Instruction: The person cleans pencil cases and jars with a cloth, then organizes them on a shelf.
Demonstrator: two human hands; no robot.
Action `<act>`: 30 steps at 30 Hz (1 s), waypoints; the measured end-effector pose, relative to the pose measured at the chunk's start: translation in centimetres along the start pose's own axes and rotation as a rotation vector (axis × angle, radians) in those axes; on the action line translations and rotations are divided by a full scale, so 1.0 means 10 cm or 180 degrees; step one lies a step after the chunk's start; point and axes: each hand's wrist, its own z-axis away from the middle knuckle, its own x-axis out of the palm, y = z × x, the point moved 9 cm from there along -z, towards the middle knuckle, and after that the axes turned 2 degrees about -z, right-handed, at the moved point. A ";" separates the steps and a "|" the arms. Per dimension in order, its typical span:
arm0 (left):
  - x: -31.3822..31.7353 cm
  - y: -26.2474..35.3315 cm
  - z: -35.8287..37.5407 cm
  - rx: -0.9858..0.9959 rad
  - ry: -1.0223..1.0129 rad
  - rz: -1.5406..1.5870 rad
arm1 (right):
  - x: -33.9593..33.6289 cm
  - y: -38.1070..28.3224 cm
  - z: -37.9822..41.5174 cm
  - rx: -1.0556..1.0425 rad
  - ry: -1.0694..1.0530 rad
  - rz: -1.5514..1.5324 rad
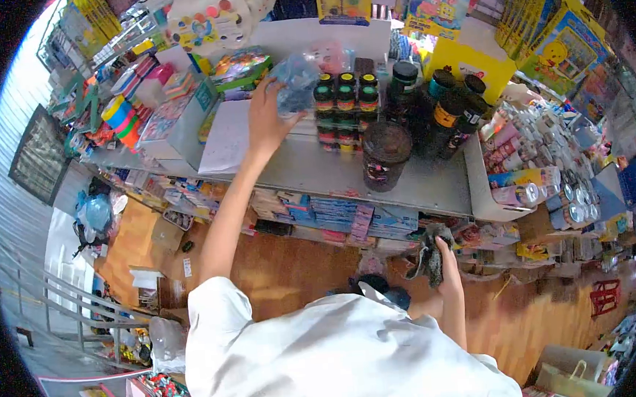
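Fingers: on the left hand (264,125), spread open and slightly curved, with the thumb held out to the side; on the right hand (448,263), closed around a gray cloth (432,257).
Cloth: soft, fuzzy and crumpled, dark gray with paler patches, its edges uneven; it is in the right hand, in front of the near edge of the counter (298,167).
Cloth's direction: bunched without a clear front; its longer way runs roughly away from the body, with loose folds sticking out toward the left.
Plastic bag: thin, shiny, see-through blue and wrinkled; the bag (296,80) lies at the left fingers, on the counter beside the small jars. Whether the fingertips touch it is hard to tell. Its long axis cannot be made out.
Jars: small jars (347,109) with green and yellow tops, packed in a stacked block; larger round dark tubs (449,107) stand to their right, and a dark bucket (387,156) with a lid stands nearer the edge.
Paper: flat white sheets (225,137) on the counter, left of the left wrist.
Counter: smooth, pale gray top, crowded with goods, with thin packets (334,216) on the shelf below.
Right end: an open white carton (504,198) next to many light-colored tubes (573,201).
Room: a shop with a wood-patterned floor (264,274), a ribbed pale wall (3,170) and metal rails (70,308) at left.
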 end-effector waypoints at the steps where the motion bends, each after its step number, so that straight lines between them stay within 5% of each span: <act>1: 0.03 -0.06 -0.03 0.0007 0.0008 -0.0032 | 0.03 0.01 -0.06 -0.0070 -0.0078 0.0086; 7: 0.23 -0.33 -0.06 -0.0456 -0.0638 0.0546 | 0.18 0.13 -0.07 -0.0114 -0.0174 -0.0112; 12: -0.26 -0.22 -0.26 0.0695 -0.0477 -0.0409 | 0.18 0.22 0.09 -0.0033 -0.0273 -0.0219; 21: -0.26 -1.43 -0.48 0.0449 -0.0020 -0.0517 | 0.22 0.14 0.26 0.0003 -0.0095 -0.0167; 23: -0.03 -1.95 -0.53 -0.0607 -0.0533 -0.0448 | 0.12 0.25 0.11 0.0038 0.0005 -0.0095; 30: 0.70 -2.85 -0.61 0.0325 -0.0935 -0.0539 | 0.04 0.31 0.06 0.0070 -0.0245 -0.0063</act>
